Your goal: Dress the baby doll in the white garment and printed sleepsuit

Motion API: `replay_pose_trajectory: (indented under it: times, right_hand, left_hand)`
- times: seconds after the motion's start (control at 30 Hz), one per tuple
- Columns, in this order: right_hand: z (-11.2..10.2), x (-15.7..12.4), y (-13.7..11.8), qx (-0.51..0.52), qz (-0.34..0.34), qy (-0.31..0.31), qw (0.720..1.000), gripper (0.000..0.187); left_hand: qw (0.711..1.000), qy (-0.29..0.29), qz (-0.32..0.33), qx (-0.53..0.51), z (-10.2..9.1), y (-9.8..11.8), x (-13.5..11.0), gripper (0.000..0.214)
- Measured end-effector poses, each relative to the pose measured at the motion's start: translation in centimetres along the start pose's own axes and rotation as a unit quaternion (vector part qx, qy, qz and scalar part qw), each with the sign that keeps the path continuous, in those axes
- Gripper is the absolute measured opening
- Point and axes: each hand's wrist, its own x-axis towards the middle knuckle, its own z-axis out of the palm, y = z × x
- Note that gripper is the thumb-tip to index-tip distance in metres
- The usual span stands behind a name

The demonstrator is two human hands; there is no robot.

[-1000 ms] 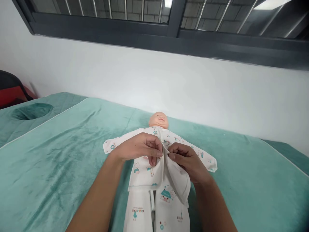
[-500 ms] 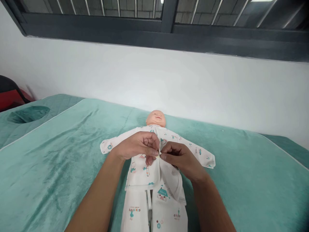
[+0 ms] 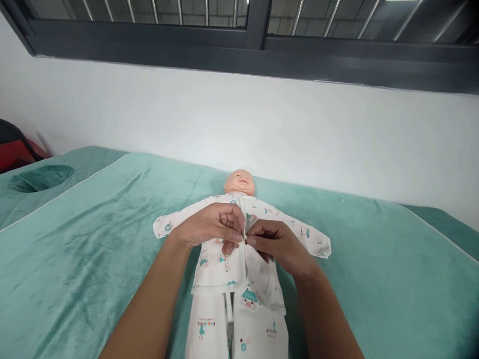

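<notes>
A baby doll point(image 3: 239, 182) lies on its back on a teal padded table point(image 3: 93, 234), dressed in a white printed shirt point(image 3: 217, 264) and matching trousers point(image 3: 258, 329). My left hand point(image 3: 211, 224) and my right hand point(image 3: 275, 242) meet over the doll's chest. Both are closed in a pinch on the shirt's front edges, fingertips touching at the middle seam. The right front flap hangs loose below my right hand. The doll's sleeves spread out to both sides.
A white wall point(image 3: 262, 124) runs behind the table, under a dark-framed barred window point(image 3: 258, 30). A round face hole point(image 3: 37, 177) sits in the table at far left. A red and black object point(image 3: 13, 149) shows at the left edge.
The right front flap has been drawn across from the open side to the middle. My two hands have come together until their fingertips touch. The view has shifted slightly.
</notes>
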Motion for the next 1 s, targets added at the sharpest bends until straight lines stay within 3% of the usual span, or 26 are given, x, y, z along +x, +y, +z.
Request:
replay_pose_trajectory:
  times: [1.0]
  right_hand:
    - [0.18, -0.02, 0.32, -0.006, 0.016, 0.032, 0.999, 0.032]
  left_hand:
    - [0.998, -0.004, -0.031, 0.061, 0.23, 0.17, 0.16, 0.021]
